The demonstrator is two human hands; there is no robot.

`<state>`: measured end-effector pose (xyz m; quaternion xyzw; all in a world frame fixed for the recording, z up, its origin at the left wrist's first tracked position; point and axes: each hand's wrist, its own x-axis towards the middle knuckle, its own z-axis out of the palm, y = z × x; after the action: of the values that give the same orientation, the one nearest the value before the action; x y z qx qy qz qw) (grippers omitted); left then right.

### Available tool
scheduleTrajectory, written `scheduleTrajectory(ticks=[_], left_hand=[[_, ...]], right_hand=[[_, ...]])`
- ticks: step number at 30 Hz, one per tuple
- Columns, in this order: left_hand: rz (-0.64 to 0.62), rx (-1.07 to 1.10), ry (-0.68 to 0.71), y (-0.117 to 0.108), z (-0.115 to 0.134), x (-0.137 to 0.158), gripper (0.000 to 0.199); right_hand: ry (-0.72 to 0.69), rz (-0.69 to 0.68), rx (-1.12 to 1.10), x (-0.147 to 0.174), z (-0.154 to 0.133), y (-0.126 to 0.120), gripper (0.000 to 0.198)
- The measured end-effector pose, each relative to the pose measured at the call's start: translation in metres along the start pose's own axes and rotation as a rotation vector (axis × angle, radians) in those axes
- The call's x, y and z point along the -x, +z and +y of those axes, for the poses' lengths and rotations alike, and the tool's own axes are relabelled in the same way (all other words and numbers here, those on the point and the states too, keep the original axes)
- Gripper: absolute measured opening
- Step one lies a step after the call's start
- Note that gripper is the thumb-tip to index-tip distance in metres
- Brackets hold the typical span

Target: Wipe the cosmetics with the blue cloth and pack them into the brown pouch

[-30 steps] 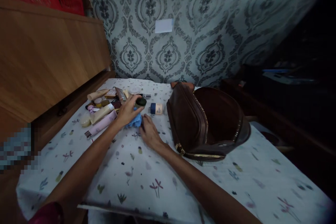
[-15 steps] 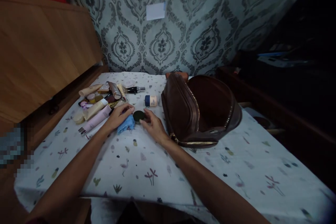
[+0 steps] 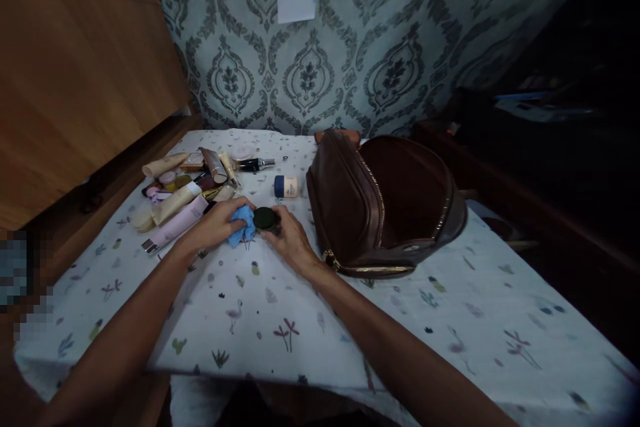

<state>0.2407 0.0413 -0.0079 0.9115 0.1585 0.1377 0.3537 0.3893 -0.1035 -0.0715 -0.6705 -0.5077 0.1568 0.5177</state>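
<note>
Head cam: right hand (image 3: 294, 240) pinches a dark-lidded jar (image 3: 264, 217) by its side, thumb against fingers, probably so the lid stays uncovered and the jar sits steady. Left hand (image 3: 217, 223) has a blue cloth (image 3: 242, 230) scrunched between thumb and fingers right beside it, I guess to keep it handy. The jar's on the tablecloth (image 3: 265, 307) between the cosmetics pile (image 3: 175, 203) and a brown bag (image 3: 343, 203), which gapes, likely because its zip's undone. A navy-lidded jar (image 3: 286, 186) lies just behind.
</note>
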Motion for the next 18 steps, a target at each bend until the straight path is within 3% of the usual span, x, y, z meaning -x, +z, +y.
scheduleTrajectory(ticks=[8,14,18], left_hand=[[0.227,0.145,0.030,0.017,-0.002,-0.006,0.029],[0.146,0.249,0.041,0.021,0.013,-0.003,0.025],[0.022,0.272,0.074,0.021,0.019,0.002,0.044]], right_hand=[[-0.091,-0.129,-0.056,0.004,-0.014,-0.006,0.039],[-0.117,-0.146,-0.056,0.007,-0.018,-0.003,0.038],[-0.044,-0.071,-0.092,0.005,-0.016,-0.002,0.037]])
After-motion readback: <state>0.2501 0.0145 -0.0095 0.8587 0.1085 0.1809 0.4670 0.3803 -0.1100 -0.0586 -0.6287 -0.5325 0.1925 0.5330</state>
